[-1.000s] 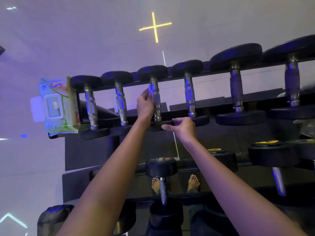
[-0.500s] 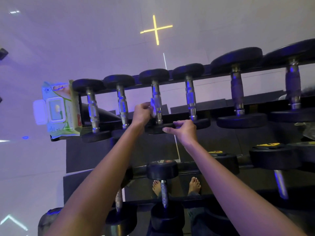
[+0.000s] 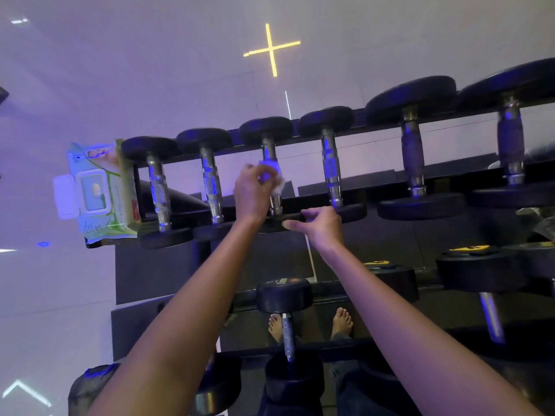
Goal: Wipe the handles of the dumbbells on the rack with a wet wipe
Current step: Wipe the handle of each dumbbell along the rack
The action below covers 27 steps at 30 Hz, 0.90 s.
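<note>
A person's left hand (image 3: 253, 190) clamps a white wet wipe (image 3: 271, 175) around the steel handle (image 3: 275, 204) of the third dumbbell (image 3: 265, 130) from the pack of wipes (image 3: 99, 187) on the top rack (image 3: 303, 202). The right hand (image 3: 322, 228) curls its fingers over that dumbbell's near head. The pack sits at the rack's end.

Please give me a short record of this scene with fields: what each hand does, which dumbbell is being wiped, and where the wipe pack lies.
left hand: holds the wet wipe wrapped round the handle
dumbbell being wiped: third dumbbell from the left, top row of six
right hand: grips the near head of the third dumbbell
wipes pack: at the left end of the rack
</note>
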Tool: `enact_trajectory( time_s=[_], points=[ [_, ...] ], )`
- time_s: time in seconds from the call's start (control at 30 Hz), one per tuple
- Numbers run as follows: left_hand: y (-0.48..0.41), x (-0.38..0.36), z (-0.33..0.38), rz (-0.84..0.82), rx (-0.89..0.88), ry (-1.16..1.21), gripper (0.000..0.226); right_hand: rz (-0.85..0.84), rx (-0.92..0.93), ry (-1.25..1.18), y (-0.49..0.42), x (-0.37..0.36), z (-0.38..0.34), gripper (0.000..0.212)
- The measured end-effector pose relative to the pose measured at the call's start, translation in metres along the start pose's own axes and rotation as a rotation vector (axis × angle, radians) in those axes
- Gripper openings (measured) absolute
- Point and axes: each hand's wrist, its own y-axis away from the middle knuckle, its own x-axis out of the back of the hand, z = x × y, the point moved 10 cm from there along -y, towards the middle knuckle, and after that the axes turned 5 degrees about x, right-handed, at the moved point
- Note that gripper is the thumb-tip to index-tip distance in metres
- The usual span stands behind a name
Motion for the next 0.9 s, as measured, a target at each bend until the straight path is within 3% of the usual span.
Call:
enact_trajectory(
  time_s=[0.1,0.27,0.5,0.6,0.77,0.9],
  points=[
    [-0.017,0.005,0.025,0.09,-0.053,-0.029,0.008,0.007,0.001,0.002,0.0,0.0,0.001,0.061],
    [0.02,-0.012,0.008,-0.04,-0.139,-0.166,0.009,-0.001,-0.002,0.017,0.0,0.0,0.001,0.061],
    [-0.011,0.005,0.032,0.116,-0.099,-0.014,0.01,0.001,0.005,0.008,0.0,0.0,0.0,0.063],
    [0.001,-0.001,0.02,0.064,-0.117,-0.049,0.016,-0.002,0.001,0.01,0.001,0.001,0.0,0.062],
    [0.027,-0.012,-0.025,-0.124,0.003,-0.045,0.012,-0.019,0.019,0.041,0.008,0.001,-0.008,0.062],
    [0.02,0.002,-0.037,-0.125,0.156,0.197,0.012,-0.02,0.076,0.119,0.028,0.006,-0.02,0.052]
  ],
)
